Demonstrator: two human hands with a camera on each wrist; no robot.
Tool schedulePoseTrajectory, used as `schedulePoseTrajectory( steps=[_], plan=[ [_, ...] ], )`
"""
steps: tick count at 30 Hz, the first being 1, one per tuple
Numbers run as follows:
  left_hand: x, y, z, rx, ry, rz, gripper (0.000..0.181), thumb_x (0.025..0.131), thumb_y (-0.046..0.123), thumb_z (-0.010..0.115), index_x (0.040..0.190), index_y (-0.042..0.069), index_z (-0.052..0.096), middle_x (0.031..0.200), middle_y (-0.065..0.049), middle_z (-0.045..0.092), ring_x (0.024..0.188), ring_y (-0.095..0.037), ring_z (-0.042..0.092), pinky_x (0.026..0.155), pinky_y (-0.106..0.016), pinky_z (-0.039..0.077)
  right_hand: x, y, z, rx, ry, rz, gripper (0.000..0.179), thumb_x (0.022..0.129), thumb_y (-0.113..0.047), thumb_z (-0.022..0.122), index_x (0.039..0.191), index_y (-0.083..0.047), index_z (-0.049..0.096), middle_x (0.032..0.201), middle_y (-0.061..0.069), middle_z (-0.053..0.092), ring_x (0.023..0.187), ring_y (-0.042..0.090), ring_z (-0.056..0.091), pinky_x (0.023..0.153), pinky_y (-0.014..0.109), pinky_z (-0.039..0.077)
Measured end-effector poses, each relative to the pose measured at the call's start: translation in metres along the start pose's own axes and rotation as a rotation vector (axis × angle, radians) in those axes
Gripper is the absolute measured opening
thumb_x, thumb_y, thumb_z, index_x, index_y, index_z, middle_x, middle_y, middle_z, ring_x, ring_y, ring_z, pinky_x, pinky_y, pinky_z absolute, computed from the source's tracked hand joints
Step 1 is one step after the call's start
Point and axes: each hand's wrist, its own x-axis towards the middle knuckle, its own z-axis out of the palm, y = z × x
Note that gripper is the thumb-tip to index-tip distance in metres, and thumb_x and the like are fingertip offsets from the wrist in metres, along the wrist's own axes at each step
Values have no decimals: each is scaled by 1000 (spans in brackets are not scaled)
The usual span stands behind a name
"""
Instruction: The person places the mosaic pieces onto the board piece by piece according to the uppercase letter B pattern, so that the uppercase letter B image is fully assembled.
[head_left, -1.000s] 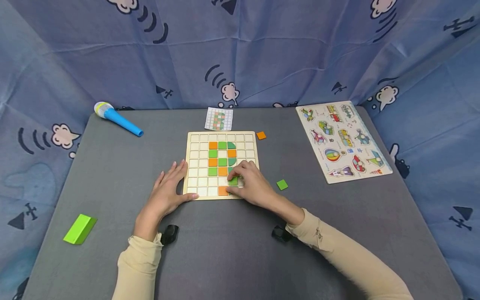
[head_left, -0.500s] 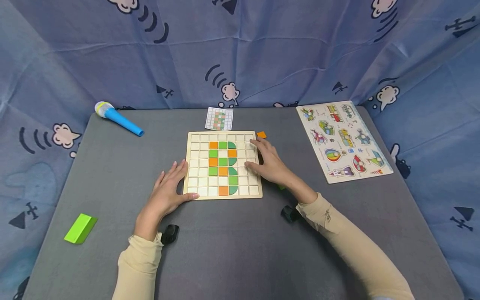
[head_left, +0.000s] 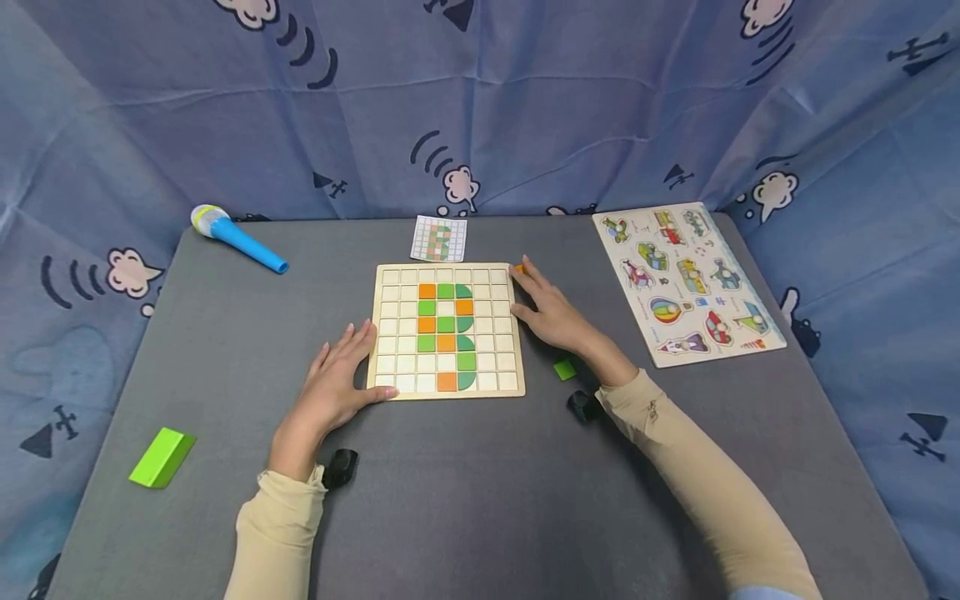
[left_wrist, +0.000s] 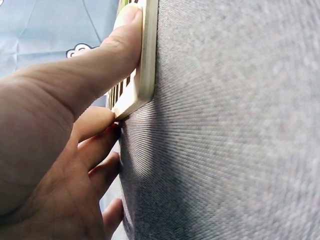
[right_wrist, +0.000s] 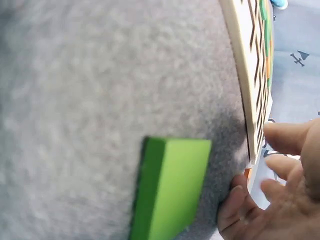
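Observation:
My left hand (head_left: 335, 379) rests at the near left corner of a wooden grid board (head_left: 450, 396), fingers spread along its left edge. In the left wrist view, the thumb (left_wrist: 127, 40) presses on the board's border. Orange and green square tiles and rounded dark green tiles sit in the grid. My right hand (head_left: 552, 315) is beside the board's right edge, fingers extended, its forefinger at a loose orange tile (head_left: 519, 268) near the far right corner. The fingers partly cover that tile. A loose green square tile (right_wrist: 182, 185) lies on the table near the right wrist.
A printed pattern card (head_left: 438, 239) lies behind the board. To the right is a picture puzzle board (head_left: 686, 283) with vehicle shapes. A blue toy microphone (head_left: 240, 242) lies at the back left, and a green block (head_left: 162, 458) sits at the near left of the grey table (head_left: 450, 500).
My right hand has left the lower middle of the grid, uncovering the tiles there, and moved right and away to the loose orange tile. The left hand has stayed in place.

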Motion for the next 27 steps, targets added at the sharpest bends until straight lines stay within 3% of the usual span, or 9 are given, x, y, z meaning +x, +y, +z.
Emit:
schedulePoseTrajectory(
  steps=[4, 6, 9, 11, 13, 14, 17, 19, 27],
  plan=[
    [0, 0, 0, 3, 4, 2, 106, 92, 34, 84, 171, 9, 17, 179, -13, 13, 167, -36, 5, 133, -62, -1, -2, -1, -1, -41, -15, 30, 66, 112, -18, 52, 171, -11, 22, 179, 17, 14, 165, 41, 14, 132, 64, 15],
    [0, 0, 0, 0, 5, 3, 106, 92, 34, 84, 171, 9, 17, 179, -13, 13, 167, -36, 5, 133, -61, -1, -4, -4, -1, -83, -20, 42, 65, 112, -17, 52, 170, -11, 25, 176, 18, 22, 161, 43, 27, 129, 63, 28],
    [-1, 0, 0, -4, 8, 5, 106, 92, 33, 84, 171, 9, 18, 179, -13, 14, 167, -36, 5, 133, -61, -1, -9, -11, -1, -136, -15, 46, 63, 112, -15, 54, 169, -11, 28, 167, 20, 33, 120, 43, 64, 99, 56, 53],
    [-1, 0, 0, -4, 8, 6, 106, 92, 33, 84, 171, 9, 18, 179, -13, 14, 167, -36, 6, 133, -61, -1, -11, -13, -1, -149, -17, 45, 65, 111, -13, 56, 169, -9, 27, 164, 20, 34, 99, 41, 67, 83, 50, 54],
    [-1, -1, 0, -2, 9, 4, 106, 92, 33, 84, 171, 8, 18, 179, -13, 14, 167, -36, 6, 133, -62, -1, -12, -13, 0, -147, -23, 40, 69, 110, -12, 56, 171, -9, 22, 168, 20, 28, 104, 41, 67, 82, 49, 53],
    [-1, -1, 0, 0, 8, 3, 106, 92, 33, 84, 171, 8, 17, 179, -13, 14, 167, -36, 6, 133, -62, -1, -12, -12, 0, -141, -28, 39, 71, 110, -12, 56, 171, -9, 19, 172, 21, 22, 117, 43, 66, 86, 51, 54],
    [0, -1, 1, 0, 4, -3, 107, 92, 33, 85, 171, 8, 17, 179, -13, 13, 167, -36, 5, 133, -61, -1, -11, -9, 1, -124, -39, 36, 76, 109, -11, 55, 172, -10, 12, 179, 16, 5, 157, 46, 34, 108, 60, 49],
    [0, -1, 1, 0, 4, -5, 107, 92, 32, 85, 171, 8, 17, 179, -13, 13, 167, -36, 5, 133, -61, -1, -9, -8, 1, -117, -39, 39, 77, 109, -10, 54, 173, -11, 10, 181, 13, -1, 160, 46, 26, 111, 62, 46],
    [0, 0, 2, -7, 7, -5, 106, 91, 32, 85, 170, 8, 18, 179, -13, 14, 167, -36, 5, 133, -61, -1, 6, -2, -1, -130, -45, 76, 74, 111, -13, 49, 173, -12, 9, 181, 7, -2, 161, 43, 25, 116, 62, 43]
  ],
)
